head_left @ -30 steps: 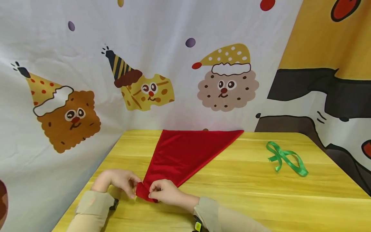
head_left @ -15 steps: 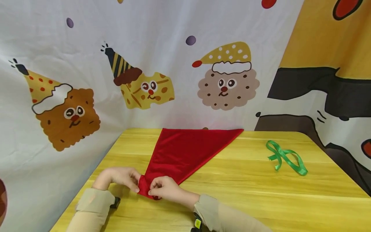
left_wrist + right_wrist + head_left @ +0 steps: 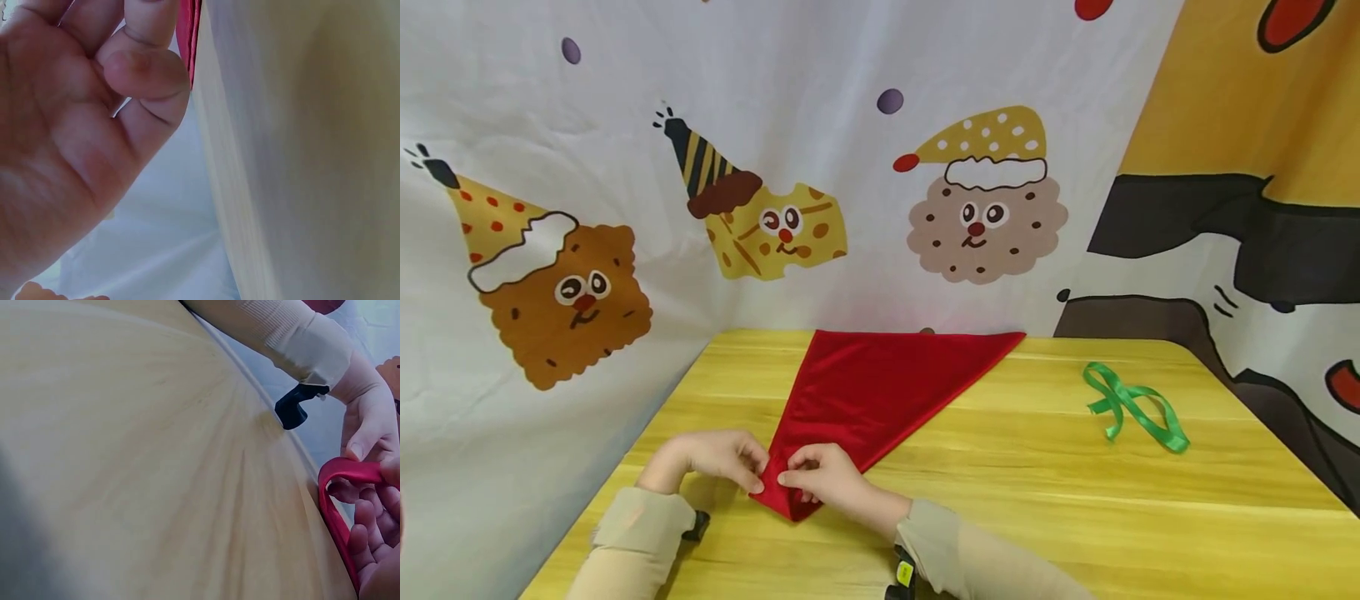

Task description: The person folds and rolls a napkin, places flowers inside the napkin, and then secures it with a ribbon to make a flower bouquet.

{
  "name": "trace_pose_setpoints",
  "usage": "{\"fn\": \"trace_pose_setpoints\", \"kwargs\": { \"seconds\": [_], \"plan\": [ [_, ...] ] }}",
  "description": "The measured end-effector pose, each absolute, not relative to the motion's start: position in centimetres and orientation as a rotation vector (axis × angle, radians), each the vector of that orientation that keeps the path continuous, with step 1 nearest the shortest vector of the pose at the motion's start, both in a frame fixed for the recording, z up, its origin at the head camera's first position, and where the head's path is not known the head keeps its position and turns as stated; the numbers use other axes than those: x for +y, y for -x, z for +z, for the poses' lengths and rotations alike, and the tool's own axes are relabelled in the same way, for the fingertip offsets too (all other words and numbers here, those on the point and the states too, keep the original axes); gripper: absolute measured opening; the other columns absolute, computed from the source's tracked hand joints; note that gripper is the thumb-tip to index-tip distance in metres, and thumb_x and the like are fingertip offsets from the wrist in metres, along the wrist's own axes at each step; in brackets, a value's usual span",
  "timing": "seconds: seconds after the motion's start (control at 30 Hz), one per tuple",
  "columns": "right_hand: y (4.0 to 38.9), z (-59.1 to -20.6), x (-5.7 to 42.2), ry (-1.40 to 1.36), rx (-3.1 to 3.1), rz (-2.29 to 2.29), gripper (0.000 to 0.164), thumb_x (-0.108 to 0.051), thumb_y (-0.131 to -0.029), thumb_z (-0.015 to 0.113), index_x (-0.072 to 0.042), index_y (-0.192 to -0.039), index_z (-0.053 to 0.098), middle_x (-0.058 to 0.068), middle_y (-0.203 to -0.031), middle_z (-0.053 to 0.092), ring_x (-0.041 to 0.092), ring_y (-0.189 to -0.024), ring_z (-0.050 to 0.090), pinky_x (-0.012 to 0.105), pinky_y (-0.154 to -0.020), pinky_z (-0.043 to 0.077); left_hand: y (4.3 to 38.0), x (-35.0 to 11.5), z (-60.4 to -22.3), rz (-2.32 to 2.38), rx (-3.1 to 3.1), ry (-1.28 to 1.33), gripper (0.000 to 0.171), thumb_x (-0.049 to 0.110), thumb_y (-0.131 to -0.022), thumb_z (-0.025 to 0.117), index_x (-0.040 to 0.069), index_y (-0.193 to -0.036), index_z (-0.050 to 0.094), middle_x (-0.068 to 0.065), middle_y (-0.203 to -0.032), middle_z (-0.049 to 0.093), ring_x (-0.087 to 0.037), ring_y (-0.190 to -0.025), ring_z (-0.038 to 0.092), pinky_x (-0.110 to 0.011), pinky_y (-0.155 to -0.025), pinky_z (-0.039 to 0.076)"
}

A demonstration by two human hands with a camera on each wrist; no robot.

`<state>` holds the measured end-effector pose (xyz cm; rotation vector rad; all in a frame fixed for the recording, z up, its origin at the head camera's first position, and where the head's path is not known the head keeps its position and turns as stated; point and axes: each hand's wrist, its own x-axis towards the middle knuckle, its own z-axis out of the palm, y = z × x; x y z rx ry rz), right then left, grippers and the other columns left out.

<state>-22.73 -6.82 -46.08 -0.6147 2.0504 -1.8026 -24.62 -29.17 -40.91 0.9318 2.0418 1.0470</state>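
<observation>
A red velvety cloth (image 3: 880, 383), folded to a pointed shape, lies flat on the table with its narrow end towards the person. My left hand (image 3: 715, 457) holds the left edge of that near end with thumb and fingertips. To its right, my right hand (image 3: 827, 479) pinches the turned-up tip between thumb and forefinger. In the right wrist view the red cloth (image 3: 351, 470) curls over in a loop, the right fingers (image 3: 364, 531) under it and the left thumb at its top. Only a strip of cloth (image 3: 189, 37) shows beyond the fingers in the left wrist view.
A loose green ribbon (image 3: 1135, 404) lies on the right part of the yellow wood-grain table (image 3: 1037, 500). A white curtain (image 3: 850, 100) printed with cartoon biscuits and cheese hangs behind the table and along its left.
The near tip of the cloth, earlier lifted and bunched between the hands, is now turned up and lies flatter over the cloth. Both hands have stayed at that end, the right shifting slightly left.
</observation>
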Motion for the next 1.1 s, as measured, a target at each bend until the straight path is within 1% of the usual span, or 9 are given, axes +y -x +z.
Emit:
{"fn": "trace_pose_setpoints", "kwargs": {
  "seconds": [0.07,0.17,0.23,0.37,0.47,0.6,0.7,0.87,1.1],
  "plan": [
    [22.8,-46.0,-6.9,0.592,2.056,-1.810,0.010,-0.006,-0.080,0.075,-0.003,-0.078,0.066,0.000,-0.057,0.055,0.009,-0.046,0.051,0.021,-0.043,0.041,24.6,-29.1,-40.9,1.042,2.061,-0.937,0.013,0.008,-0.087,0.067,-0.003,-0.080,0.065,0.010,-0.071,0.059,-0.001,-0.060,0.047,-0.017,-0.058,0.040],
    [22.8,-46.0,-6.9,0.562,2.045,-1.834,0.010,-0.006,-0.080,0.075,-0.003,-0.080,0.066,0.000,-0.059,0.056,0.010,-0.047,0.051,0.021,-0.043,0.041,24.6,-28.9,-40.9,1.050,2.070,-0.932,0.011,0.006,-0.087,0.066,-0.003,-0.080,0.064,0.008,-0.070,0.059,-0.002,-0.060,0.047,-0.018,-0.059,0.041],
    [22.9,-46.0,-6.8,0.547,2.023,-1.863,0.011,-0.007,-0.081,0.074,-0.003,-0.086,0.065,0.001,-0.060,0.056,0.010,-0.047,0.052,0.022,-0.043,0.041,24.6,-28.8,-40.8,1.052,2.081,-0.925,0.011,0.006,-0.087,0.066,-0.002,-0.080,0.063,0.007,-0.069,0.057,-0.002,-0.059,0.046,-0.018,-0.059,0.040],
    [23.2,-45.9,-6.6,0.560,1.984,-1.923,0.021,-0.008,-0.083,0.073,-0.002,-0.102,0.066,0.001,-0.062,0.056,0.012,-0.047,0.052,0.022,-0.044,0.042,24.6,-28.5,-40.8,1.041,2.109,-0.903,0.011,0.006,-0.087,0.067,-0.001,-0.079,0.063,0.008,-0.064,0.052,-0.001,-0.056,0.041,-0.018,-0.056,0.036],
    [23.5,-45.8,-6.3,0.623,1.996,-1.926,0.025,-0.005,-0.083,0.072,-0.002,-0.108,0.067,-0.001,-0.065,0.058,0.011,-0.048,0.052,0.022,-0.045,0.042,24.6,-28.3,-40.8,1.025,2.140,-0.896,0.011,0.007,-0.086,0.067,0.000,-0.079,0.063,0.009,-0.063,0.049,-0.001,-0.055,0.040,-0.018,-0.054,0.034],
    [23.9,-45.8,-5.8,0.724,2.088,-1.850,0.019,0.000,-0.081,0.072,-0.003,-0.099,0.071,-0.004,-0.068,0.059,0.009,-0.050,0.053,0.021,-0.047,0.044,24.6,-27.9,-40.8,1.028,2.146,-0.876,0.009,0.006,-0.086,0.067,-0.001,-0.081,0.063,0.009,-0.064,0.051,-0.002,-0.055,0.040,-0.018,-0.054,0.034],
    [24.0,-45.8,-5.5,0.767,2.147,-1.796,0.016,0.003,-0.078,0.071,-0.002,-0.094,0.071,-0.003,-0.070,0.060,0.010,-0.054,0.054,0.021,-0.051,0.047,24.5,-27.9,-40.8,1.041,2.139,-0.851,0.009,0.006,-0.086,0.067,-0.002,-0.083,0.063,0.008,-0.066,0.054,-0.002,-0.056,0.041,-0.018,-0.055,0.034],
    [24.2,-45.6,-5.2,0.805,2.111,-1.776,0.017,0.005,-0.080,0.069,0.000,-0.097,0.070,0.004,-0.076,0.064,0.017,-0.060,0.057,0.028,-0.055,0.051,24.3,-28.0,-40.7,1.031,2.153,-0.821,0.010,0.006,-0.084,0.069,-0.001,-0.082,0.063,0.007,-0.066,0.053,-0.002,-0.057,0.040,-0.019,-0.055,0.034],
    [24.3,-45.6,-5.0,0.773,2.098,-1.768,0.014,-0.004,-0.084,0.070,0.000,-0.097,0.069,0.002,-0.075,0.064,0.017,-0.058,0.056,0.026,-0.055,0.050,24.3,-27.8,-40.7,1.017,2.162,-0.801,0.010,0.007,-0.084,0.069,-0.001,-0.083,0.062,0.007,-0.067,0.052,-0.003,-0.057,0.039,-0.019,-0.056,0.034]
  ]
}}
